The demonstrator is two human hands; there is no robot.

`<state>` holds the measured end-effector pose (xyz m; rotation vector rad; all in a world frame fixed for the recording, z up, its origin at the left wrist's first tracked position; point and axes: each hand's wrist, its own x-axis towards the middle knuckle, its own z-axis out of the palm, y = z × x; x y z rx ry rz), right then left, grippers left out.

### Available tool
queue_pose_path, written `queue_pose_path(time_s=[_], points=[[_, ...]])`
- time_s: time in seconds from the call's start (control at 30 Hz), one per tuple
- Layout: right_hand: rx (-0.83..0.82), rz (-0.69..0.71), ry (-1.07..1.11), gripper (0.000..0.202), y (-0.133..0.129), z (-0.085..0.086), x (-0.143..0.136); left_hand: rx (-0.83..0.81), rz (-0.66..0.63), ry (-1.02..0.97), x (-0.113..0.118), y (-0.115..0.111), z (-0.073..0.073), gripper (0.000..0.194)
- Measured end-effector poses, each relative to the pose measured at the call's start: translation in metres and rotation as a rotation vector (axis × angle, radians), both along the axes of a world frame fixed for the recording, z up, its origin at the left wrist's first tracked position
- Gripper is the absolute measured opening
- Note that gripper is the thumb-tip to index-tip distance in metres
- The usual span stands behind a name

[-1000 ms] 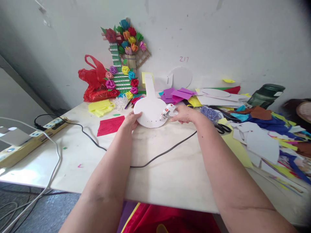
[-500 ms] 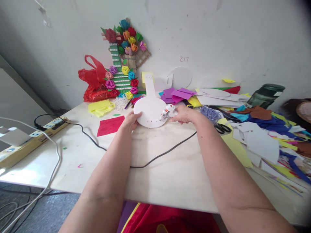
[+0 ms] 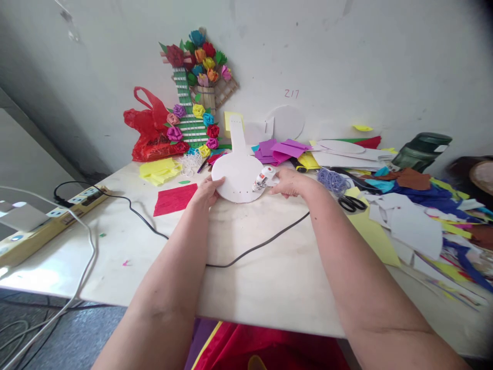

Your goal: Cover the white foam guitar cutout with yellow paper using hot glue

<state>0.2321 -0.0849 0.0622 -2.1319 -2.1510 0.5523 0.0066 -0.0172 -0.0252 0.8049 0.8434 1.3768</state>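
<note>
A white guitar-shaped board (image 3: 235, 172) with a round body and a long neck is held tilted above the table, its neck pointing toward the wall. My left hand (image 3: 208, 190) grips the left edge of the round part, thumb on the front face. In my right hand (image 3: 291, 182) is a white glue gun (image 3: 264, 178), its nozzle close to the lower right of the board. Whether the nozzle touches the board I cannot tell. Small dark holes show along the lower part of the board and at the neck's tip.
A black cord (image 3: 265, 243) crosses the table from a power strip (image 3: 50, 224). Red crepe paper (image 3: 175, 199) lies left, with a flower-covered guitar craft (image 3: 192, 126) behind. At right are scissors (image 3: 352, 204), blue string (image 3: 332, 181), paper scraps (image 3: 416, 221) and a green bottle (image 3: 420, 151).
The glue gun and my right hand have shifted very slightly to the left and down. My left hand and the board look almost unchanged.
</note>
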Motion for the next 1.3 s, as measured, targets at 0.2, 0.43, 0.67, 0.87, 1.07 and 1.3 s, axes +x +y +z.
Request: queue_pose_path(time_s=[0.2,0.43,0.67,0.87,1.07,1.3], points=[[0.054,0.022,-0.009,0.031,0.002,-0.004,-0.001,0.011,0.006,0.002,0.001,-0.001,0.001,0.035],[0.041,0.013,-0.043,0.025,0.0,-0.003,-0.004,-0.003,0.008,0.006,0.001,-0.001,0.003,0.038],[0.068,0.059,0.102,0.031,-0.008,0.011,0.001,-0.027,0.079,0.014,0.004,0.003,0.0,0.037],[0.205,-0.014,0.282,0.027,-0.022,0.033,0.016,0.006,0.076,0.016,0.003,0.001,0.0,0.039],[0.398,-0.062,0.326,0.027,-0.006,0.018,0.024,0.051,0.046,-0.029,-0.001,-0.002,0.002,0.036],[0.655,-0.055,0.174,0.028,0.003,0.006,0.023,0.041,0.039,-0.059,-0.002,-0.004,0.009,0.029]])
